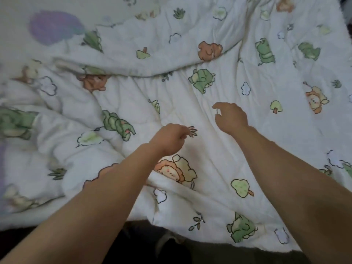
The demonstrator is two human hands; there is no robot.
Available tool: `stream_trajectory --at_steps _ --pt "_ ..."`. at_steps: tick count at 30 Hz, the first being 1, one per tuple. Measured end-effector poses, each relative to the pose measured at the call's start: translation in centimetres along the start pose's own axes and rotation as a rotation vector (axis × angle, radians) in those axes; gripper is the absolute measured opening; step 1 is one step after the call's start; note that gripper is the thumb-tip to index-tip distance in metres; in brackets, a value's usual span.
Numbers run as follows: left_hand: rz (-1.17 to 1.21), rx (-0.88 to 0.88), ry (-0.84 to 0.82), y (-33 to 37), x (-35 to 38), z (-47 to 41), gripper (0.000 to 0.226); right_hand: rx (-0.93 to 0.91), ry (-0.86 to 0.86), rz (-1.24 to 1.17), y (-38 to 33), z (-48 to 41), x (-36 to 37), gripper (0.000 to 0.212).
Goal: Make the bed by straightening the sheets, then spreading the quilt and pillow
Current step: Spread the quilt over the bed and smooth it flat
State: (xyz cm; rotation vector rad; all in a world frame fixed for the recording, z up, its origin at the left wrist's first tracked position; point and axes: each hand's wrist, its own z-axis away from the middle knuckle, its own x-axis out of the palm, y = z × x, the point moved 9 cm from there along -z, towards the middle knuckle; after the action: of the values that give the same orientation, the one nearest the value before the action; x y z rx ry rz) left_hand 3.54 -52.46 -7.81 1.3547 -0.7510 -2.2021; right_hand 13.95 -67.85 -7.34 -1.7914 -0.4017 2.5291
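— How are the arms placed?
— Both bare forearms reach from the near edge over the middle of the bed. The left grip point(168, 140) has its fingers loosely curled and holds nothing. The right grip point(231, 117), farther and to the right, is a loose claw with thumb and forefinger apart.
— And the quilt?
— The quilt point(238, 77) lies rumpled beneath both, with a folded ridge across the far side.

left hand point(169, 139): arm extended, fingers loosely curled | right hand point(231, 117): arm extended, fingers loosely curled, gripping nothing
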Motion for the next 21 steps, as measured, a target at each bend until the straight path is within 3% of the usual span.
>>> stream_trajectory --at_steps 3,7,12,15,18,21 --pt "-0.008 -0.099 0.084 -7.0 -4.1 3.0 0.043 -0.114 -0.076 -0.031 -7.8 -1.1 2.6 0.038" --pt "-0.017 -0.288 0.316 -17.7 -10.5 9.0 0.047 -0.294 -0.259 -0.111 -19.4 -1.4 7.3 0.032" --pt "-0.105 -0.458 0.41 -26.4 -13.2 15.9 0.056 -0.42 -0.504 -0.19 -29.7 1.0 12.4 0.03" --pt "-0.127 -0.667 0.442 -30.5 -12.9 20.3 0.071 -0.473 -0.667 -0.188 -34.0 3.5 15.3 0.046" --pt "-0.01 -0.902 0.316 -33.4 -9.9 23.8 0.097 -0.513 -0.875 -0.055 -35.3 6.1 18.4 0.072" --pt "0.075 -1.003 0.209 -34.9 -6.3 25.8 0.11 -0.498 -0.92 0.032 -35.1 6.6 20.2 0.095"
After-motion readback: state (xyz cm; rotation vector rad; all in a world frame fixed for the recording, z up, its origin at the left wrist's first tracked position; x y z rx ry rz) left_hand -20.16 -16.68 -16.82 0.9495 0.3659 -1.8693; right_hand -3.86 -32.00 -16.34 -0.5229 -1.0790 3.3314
